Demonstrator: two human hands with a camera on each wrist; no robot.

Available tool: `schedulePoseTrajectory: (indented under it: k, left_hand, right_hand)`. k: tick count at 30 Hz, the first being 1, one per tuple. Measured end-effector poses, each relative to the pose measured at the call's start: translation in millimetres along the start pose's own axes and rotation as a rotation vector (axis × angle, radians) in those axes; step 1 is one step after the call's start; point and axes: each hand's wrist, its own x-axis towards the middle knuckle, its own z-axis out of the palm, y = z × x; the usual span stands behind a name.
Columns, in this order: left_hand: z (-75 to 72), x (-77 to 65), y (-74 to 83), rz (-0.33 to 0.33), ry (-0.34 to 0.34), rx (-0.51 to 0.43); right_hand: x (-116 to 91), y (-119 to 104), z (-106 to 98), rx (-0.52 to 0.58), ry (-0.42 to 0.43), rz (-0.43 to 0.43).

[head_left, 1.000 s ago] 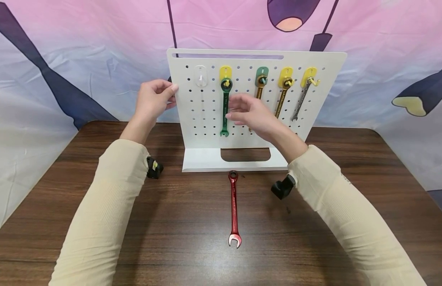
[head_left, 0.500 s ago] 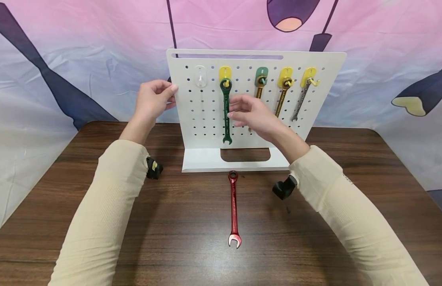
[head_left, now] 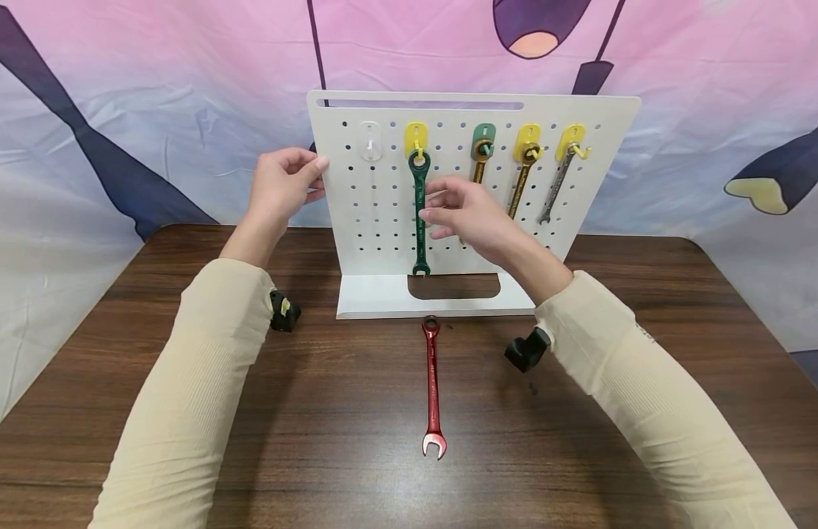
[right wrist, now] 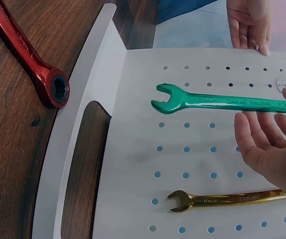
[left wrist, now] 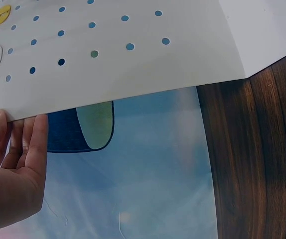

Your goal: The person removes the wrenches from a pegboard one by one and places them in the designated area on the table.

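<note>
In the head view my left hand pinches the left edge of a white pegboard between thumb and fingers. My right hand holds a green combination wrench by its shaft, thumb in front. The wrench stands upright, ring end up, close to the tip of a yellow hook; whether the hook still passes through the ring, I cannot tell. In the right wrist view the wrench's open end stands off the board. A red combination wrench lies on the table before the board.
Two gold wrenches and a silver wrench hang on hooks to the right, one gold one partly behind my right hand. A white hook at the left bears nothing. The board's foot stands on a dark wooden table, before a patterned cloth.
The green wrench has slid downward in my right hand; its ring has dropped relative to the yellow hook and its lower end sits nearer the board's foot. My left hand has stayed put.
</note>
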Motion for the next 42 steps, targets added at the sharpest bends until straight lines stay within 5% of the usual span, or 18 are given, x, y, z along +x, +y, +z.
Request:
schedulePoseTrajectory:
  k: [42]
  left_hand:
    - [-0.7, -1.0, 0.5, 0.003, -0.006, 0.003]
  right_hand:
    - [-8.9, -0.2, -0.2, -0.065, 0.026, -0.068]
